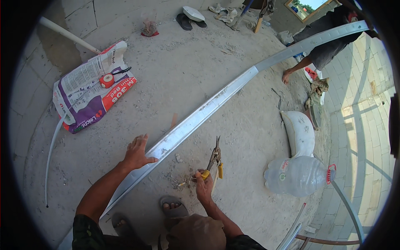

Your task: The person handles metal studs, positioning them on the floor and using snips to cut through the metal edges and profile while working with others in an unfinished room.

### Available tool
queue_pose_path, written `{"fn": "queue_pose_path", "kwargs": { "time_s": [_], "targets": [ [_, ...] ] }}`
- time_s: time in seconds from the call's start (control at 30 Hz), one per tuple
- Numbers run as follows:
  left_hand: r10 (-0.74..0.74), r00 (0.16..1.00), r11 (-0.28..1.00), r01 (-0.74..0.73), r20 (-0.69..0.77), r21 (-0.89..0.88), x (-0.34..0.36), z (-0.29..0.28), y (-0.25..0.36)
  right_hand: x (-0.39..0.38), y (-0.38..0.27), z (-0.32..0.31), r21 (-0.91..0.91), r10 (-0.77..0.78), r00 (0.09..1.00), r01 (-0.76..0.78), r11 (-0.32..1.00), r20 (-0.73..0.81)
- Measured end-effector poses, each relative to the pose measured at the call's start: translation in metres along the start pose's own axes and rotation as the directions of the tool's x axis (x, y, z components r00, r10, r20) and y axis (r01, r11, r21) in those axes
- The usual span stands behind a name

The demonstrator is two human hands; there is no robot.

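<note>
A long metal channel [200, 107] is stretched from seven to two o'clock. A printed bag [85, 89] is laid at ten, a plastic bottle [296, 179] at four. At five, yellow-handled snips [215, 157] are held in the right hand's [204, 187] curled fingers; at eight, the channel is touched by the left hand [136, 155], fingers spread wide.

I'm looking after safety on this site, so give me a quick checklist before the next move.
1. Left hand on the metal channel: ok.
2. Snips in the right hand: ok.
3. Snips' blades apart from the channel: ok.
4. Gloves on: not ok, both hands are bare.
5. Toes covered: not ok, toes show in the sandals.
6. Co-worker clear of the channel's far end: cannot tell.
</note>
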State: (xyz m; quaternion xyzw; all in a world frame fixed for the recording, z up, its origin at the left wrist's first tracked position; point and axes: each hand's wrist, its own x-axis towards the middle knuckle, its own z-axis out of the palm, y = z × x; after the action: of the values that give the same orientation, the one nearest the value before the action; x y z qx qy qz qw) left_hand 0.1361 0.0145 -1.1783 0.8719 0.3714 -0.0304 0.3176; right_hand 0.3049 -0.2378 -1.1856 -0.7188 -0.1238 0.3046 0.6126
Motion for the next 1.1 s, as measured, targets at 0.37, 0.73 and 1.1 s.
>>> {"fn": "queue_pose_path", "kwargs": {
  "time_s": [0.37,0.73,1.1],
  "targets": [
    [-0.147,0.966,0.972,0.101,0.212,0.214,-0.18,0.049,-0.078,0.005,-0.004,0.0,-0.027,-0.002,1.0,0.002,1.0,0.018],
    [0.073,0.997,0.941,-0.063,-0.016,0.332,-0.064,0.05,-0.029,-0.016,0.008,0.004,-0.052,0.055,0.997,-0.052,0.997,0.052],
    [0.137,0.986,0.954,-0.106,-0.091,0.282,-0.056,0.049,-0.048,-0.02,0.005,-0.003,-0.025,0.085,0.996,-0.084,0.996,0.023]
  ]
}}
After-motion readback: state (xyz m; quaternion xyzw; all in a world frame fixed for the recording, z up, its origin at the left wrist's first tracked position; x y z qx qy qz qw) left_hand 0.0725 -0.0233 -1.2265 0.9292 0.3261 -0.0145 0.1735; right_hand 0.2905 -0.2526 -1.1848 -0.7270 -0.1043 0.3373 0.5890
